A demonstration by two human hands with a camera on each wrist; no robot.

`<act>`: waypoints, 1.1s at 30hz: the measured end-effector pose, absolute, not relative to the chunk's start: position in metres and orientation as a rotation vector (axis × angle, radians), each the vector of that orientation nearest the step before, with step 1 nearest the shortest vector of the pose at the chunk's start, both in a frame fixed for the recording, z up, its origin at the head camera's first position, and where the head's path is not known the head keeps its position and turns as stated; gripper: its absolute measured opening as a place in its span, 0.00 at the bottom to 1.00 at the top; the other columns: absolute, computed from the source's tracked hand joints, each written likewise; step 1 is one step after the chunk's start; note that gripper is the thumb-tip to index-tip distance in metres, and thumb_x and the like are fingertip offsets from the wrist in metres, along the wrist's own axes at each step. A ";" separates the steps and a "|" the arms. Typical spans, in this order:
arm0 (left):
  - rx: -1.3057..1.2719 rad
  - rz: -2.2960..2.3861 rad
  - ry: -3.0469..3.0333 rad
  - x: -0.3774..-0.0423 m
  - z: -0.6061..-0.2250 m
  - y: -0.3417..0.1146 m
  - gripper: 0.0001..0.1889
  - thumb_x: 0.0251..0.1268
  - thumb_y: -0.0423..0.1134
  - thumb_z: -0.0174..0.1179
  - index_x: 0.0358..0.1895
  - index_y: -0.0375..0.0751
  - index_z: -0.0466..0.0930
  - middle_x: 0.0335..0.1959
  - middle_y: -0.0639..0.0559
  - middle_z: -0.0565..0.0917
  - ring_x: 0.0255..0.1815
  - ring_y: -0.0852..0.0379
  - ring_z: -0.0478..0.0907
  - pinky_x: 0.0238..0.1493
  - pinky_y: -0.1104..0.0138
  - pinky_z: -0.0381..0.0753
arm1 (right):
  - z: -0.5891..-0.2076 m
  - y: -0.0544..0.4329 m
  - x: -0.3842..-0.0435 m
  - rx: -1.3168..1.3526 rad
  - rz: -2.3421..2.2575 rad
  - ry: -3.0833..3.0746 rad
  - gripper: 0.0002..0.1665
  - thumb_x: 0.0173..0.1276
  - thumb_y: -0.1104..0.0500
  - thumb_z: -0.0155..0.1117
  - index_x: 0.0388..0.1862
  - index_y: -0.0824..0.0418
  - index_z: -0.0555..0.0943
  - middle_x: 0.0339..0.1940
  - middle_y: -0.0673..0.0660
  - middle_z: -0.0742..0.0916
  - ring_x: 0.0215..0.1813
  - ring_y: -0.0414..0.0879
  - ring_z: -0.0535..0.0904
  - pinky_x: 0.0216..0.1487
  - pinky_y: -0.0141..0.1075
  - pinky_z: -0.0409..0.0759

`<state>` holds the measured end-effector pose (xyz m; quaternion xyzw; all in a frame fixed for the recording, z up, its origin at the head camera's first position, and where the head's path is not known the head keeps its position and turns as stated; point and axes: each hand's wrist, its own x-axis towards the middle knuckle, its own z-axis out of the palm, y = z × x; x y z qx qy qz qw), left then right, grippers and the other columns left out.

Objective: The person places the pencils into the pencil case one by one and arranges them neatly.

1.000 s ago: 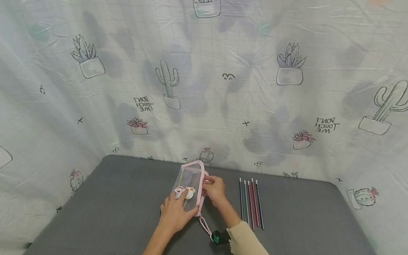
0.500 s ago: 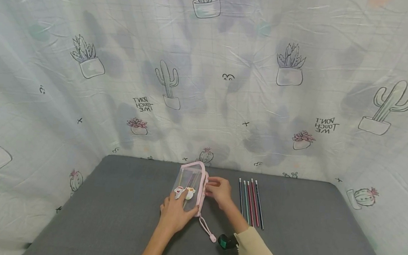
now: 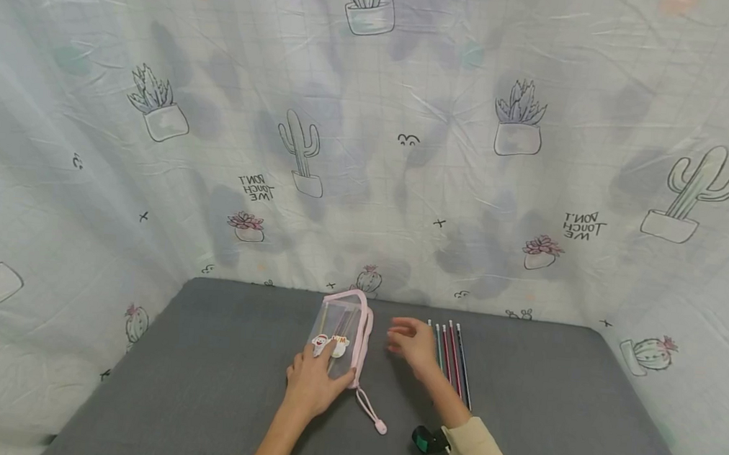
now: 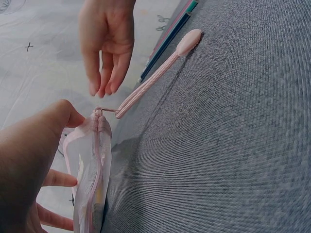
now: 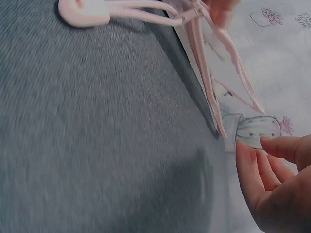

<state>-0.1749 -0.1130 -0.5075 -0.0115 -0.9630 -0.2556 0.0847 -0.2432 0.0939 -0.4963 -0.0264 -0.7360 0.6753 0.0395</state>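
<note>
A clear pencil case (image 3: 336, 324) with pink edging lies on the table, a few slim, pencil-like shapes showing faintly through it. My left hand (image 3: 314, 384) rests on its upper face with spread fingers over the stickers, the thumb at the zipped edge. At the near end of the zipper hangs a pink cord pull (image 4: 188, 42). In the right wrist view the pink edges (image 5: 204, 73) stand apart at the far end. My right hand (image 3: 415, 345) is in the air between case and pencils, fingers loosely bent, holding nothing. Several pencils (image 3: 453, 358) lie side by side, partly hidden behind that hand.
The grey cloth-covered table (image 3: 228, 374) ends at the back against a hanging white curtain (image 3: 407, 188) printed with cacti. Black wrist-camera mounts show by both sleeves, one (image 3: 427, 440) under the right forearm.
My right hand has left the case's pink edge and moved right, toward the pencils. The left hand and the case have stayed in place.
</note>
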 end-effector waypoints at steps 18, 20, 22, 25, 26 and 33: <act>-0.048 -0.761 -2.867 -0.174 -0.508 -0.114 0.39 0.61 0.62 0.67 0.71 0.42 0.77 0.64 0.23 0.74 0.61 0.24 0.74 0.56 0.31 0.72 | -0.492 0.129 -0.234 -0.105 1.816 -2.299 0.18 0.66 0.76 0.67 0.56 0.80 0.82 0.45 0.75 0.89 0.45 0.63 0.91 0.39 0.40 0.89; -0.046 -0.763 -2.869 -0.174 -0.508 -0.114 0.39 0.61 0.62 0.67 0.71 0.42 0.77 0.64 0.23 0.74 0.61 0.24 0.74 0.56 0.31 0.72 | -0.492 0.132 -0.233 -0.103 1.762 -2.316 0.19 0.66 0.75 0.68 0.55 0.80 0.82 0.45 0.75 0.89 0.44 0.64 0.90 0.39 0.40 0.89; -0.044 -0.765 -2.873 -0.174 -0.507 -0.114 0.39 0.61 0.62 0.67 0.71 0.42 0.77 0.65 0.23 0.74 0.61 0.24 0.74 0.56 0.30 0.72 | -0.493 0.134 -0.232 -0.108 1.706 -2.341 0.19 0.66 0.75 0.68 0.55 0.80 0.83 0.45 0.74 0.90 0.44 0.65 0.90 0.39 0.41 0.89; -0.040 -0.770 -2.879 -0.174 -0.507 -0.114 0.39 0.62 0.61 0.67 0.71 0.42 0.77 0.64 0.23 0.74 0.62 0.24 0.74 0.57 0.30 0.71 | -0.493 0.136 -0.229 -0.126 1.588 -2.392 0.19 0.66 0.72 0.70 0.55 0.78 0.84 0.45 0.73 0.90 0.46 0.65 0.90 0.41 0.45 0.89; -0.039 -0.772 -2.882 -0.175 -0.507 -0.114 0.39 0.62 0.61 0.67 0.72 0.42 0.77 0.64 0.23 0.74 0.62 0.24 0.74 0.57 0.30 0.71 | -0.493 0.137 -0.228 -0.129 1.554 -2.407 0.19 0.66 0.72 0.70 0.55 0.77 0.84 0.46 0.72 0.90 0.47 0.65 0.90 0.42 0.47 0.88; -0.031 -0.780 -2.887 -0.174 -0.506 -0.114 0.39 0.62 0.61 0.67 0.72 0.42 0.77 0.65 0.24 0.74 0.63 0.24 0.73 0.58 0.30 0.71 | -0.497 0.140 -0.224 -0.159 1.445 -2.446 0.21 0.62 0.70 0.74 0.54 0.77 0.85 0.44 0.71 0.90 0.47 0.67 0.88 0.45 0.53 0.85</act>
